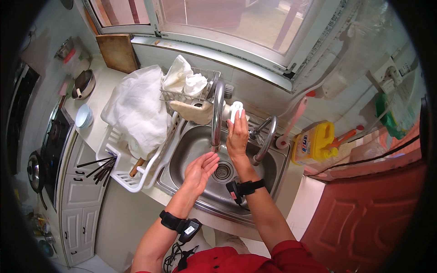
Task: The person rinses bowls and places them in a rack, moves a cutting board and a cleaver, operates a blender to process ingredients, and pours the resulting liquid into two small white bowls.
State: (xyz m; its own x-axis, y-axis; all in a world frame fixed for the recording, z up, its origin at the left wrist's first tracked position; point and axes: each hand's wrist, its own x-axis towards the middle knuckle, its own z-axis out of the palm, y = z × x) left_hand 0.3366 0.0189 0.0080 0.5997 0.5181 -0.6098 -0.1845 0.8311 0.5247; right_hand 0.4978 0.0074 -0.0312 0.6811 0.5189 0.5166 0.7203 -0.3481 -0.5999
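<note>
My left hand (200, 172) is held palm up over the near left part of the steel sink (198, 136), its fingers stretched out beside the mouth of the tall chrome faucet (217, 116). It holds nothing, and no running water can be made out. Further back, my right hand (238, 138) reaches over the sink between the two faucets. Its straight fingertips lie against a small white plastic object (237, 106) behind the sink, perhaps a dispenser top. The fingers cover part of that object. A shorter chrome faucet (271, 136) stands to the right of my right hand.
Left of the sink, a white plastic dish rack (128, 181) holds chopsticks (102, 169) and a white cloth or bag (136, 105). A wire basket (213, 75) stands behind. At right are a yellow jug (312, 143) and a pink long-handled brush (293, 117).
</note>
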